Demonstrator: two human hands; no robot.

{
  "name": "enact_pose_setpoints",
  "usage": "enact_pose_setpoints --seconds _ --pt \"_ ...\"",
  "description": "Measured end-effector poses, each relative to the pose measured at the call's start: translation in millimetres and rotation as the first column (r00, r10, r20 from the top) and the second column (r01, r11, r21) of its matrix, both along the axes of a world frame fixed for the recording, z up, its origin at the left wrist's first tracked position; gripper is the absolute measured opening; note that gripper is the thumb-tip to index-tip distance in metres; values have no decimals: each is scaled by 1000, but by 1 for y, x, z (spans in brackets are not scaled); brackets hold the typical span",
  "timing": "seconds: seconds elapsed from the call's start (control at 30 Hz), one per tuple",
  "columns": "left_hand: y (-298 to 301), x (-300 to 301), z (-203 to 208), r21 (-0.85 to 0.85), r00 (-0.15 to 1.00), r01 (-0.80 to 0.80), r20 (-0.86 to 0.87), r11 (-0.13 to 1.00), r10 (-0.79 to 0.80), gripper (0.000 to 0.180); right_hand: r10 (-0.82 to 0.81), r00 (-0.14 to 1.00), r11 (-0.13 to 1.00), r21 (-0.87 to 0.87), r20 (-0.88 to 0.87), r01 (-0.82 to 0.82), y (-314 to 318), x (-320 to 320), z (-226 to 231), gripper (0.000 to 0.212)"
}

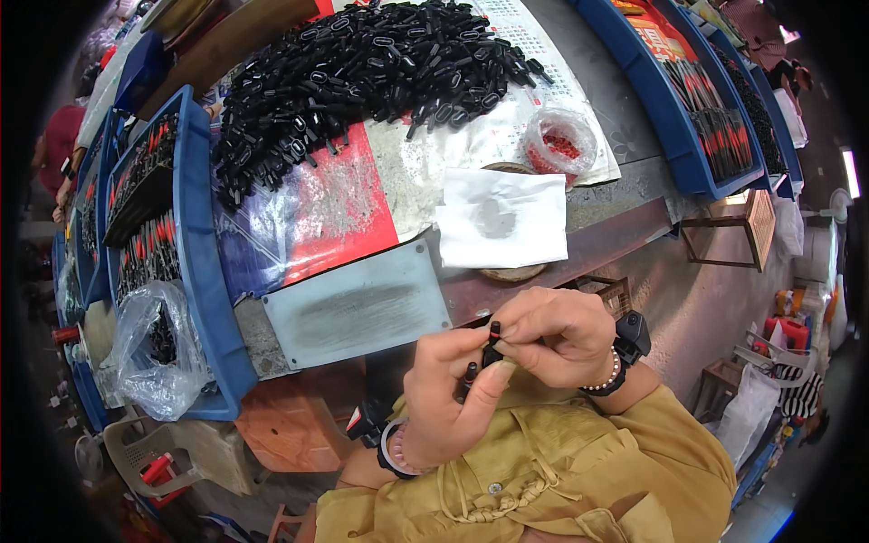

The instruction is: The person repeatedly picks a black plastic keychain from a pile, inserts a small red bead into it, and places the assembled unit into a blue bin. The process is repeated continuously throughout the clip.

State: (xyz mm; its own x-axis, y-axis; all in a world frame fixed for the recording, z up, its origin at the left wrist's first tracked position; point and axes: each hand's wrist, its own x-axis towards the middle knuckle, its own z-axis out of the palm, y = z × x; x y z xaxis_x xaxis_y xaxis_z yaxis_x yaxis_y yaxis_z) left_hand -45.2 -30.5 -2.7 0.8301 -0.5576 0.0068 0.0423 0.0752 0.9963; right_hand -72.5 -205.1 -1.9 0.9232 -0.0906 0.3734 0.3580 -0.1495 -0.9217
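Close in front of my body, both hands meet over a small black plastic part (494, 340) with a red band near its top. My left hand (442, 391) grips its lower end between thumb and fingers. A second black piece (470, 373) sticks out between the fingers of that hand. My right hand (563, 337) pinches at the banded upper end; its fingertips partly hide the part. Beyond the hands, a sheet of white paper (539, 197) with a grey smudge lies over a round object. Behind it stands a clear tub (536, 154) of tiny red pieces.
A large heap of black plastic parts (362, 77) covers the far table. A pale blue-grey plate (303, 339) lies at the near edge. Blue bins (201, 262) of red-and-black parts stand left, with a plastic bag (158, 371); another blue bin (665, 109) stands right.
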Motion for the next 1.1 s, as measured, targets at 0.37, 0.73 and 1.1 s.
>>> enact_pose_setpoints --seconds 0.37,0.73,1.1 --pt "2 5 -7 -61 992 -43 -123 997 35 28 -56 998 998 29 -10 57 3 2 0 19" --pt "3 10 -3 -190 949 -31 -313 981 -30 32 62 994 996 72 -89 -56 4 6 1 11" --pt "-5 36 20 -100 768 96 -625 990 -138 37 186 965 973 175 -186 -154 -5 16 4 12"
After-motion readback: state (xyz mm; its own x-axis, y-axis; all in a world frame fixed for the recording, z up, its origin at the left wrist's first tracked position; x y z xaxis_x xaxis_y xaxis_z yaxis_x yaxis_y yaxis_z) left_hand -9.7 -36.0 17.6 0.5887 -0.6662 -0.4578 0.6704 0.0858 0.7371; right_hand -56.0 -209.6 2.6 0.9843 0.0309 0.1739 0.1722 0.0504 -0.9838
